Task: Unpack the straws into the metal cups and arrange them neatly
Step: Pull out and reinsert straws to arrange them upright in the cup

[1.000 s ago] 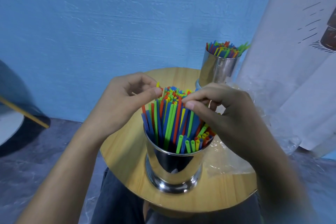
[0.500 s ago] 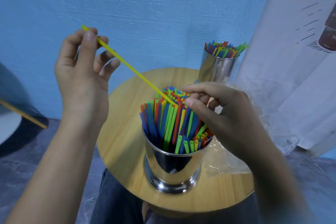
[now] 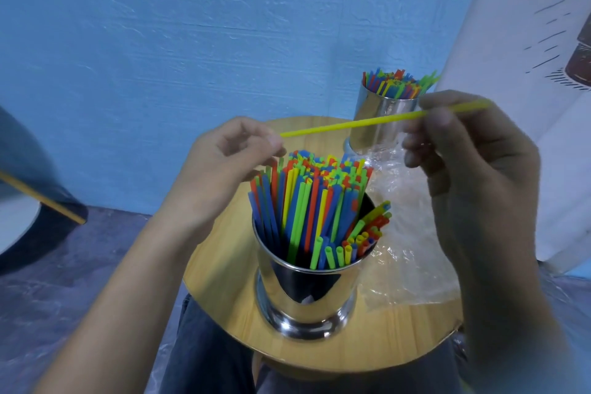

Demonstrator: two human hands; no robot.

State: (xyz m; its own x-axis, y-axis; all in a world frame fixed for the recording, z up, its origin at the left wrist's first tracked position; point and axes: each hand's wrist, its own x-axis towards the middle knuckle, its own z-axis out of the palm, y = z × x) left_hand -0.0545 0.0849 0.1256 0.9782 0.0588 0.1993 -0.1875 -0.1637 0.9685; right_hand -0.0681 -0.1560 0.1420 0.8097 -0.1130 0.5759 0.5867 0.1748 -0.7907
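A shiny metal cup point(image 3: 307, 291) stands near me on the round wooden table point(image 3: 224, 281), packed with upright coloured straws point(image 3: 307, 201); a few shorter ones lean at its right rim. A second metal cup point(image 3: 380, 118) with straws point(image 3: 393, 83) stands at the far right. My right hand point(image 3: 473, 163) pinches a single yellow straw point(image 3: 351, 125), held almost level above the near cup. The straw's left end meets the curled fingertips of my left hand point(image 3: 224, 169); whether they pinch it is unclear.
Crumpled clear plastic wrap point(image 3: 403, 233) lies on the table right of the near cup. A blue wall stands behind, and a white printed sheet point(image 3: 527, 105) hangs at the right. My lap is under the table's front edge.
My left hand pulled the yellow straw up out of the near cup, then came down to the cup's top. My right hand left the bundle, rose to the right, and now pinches that straw.
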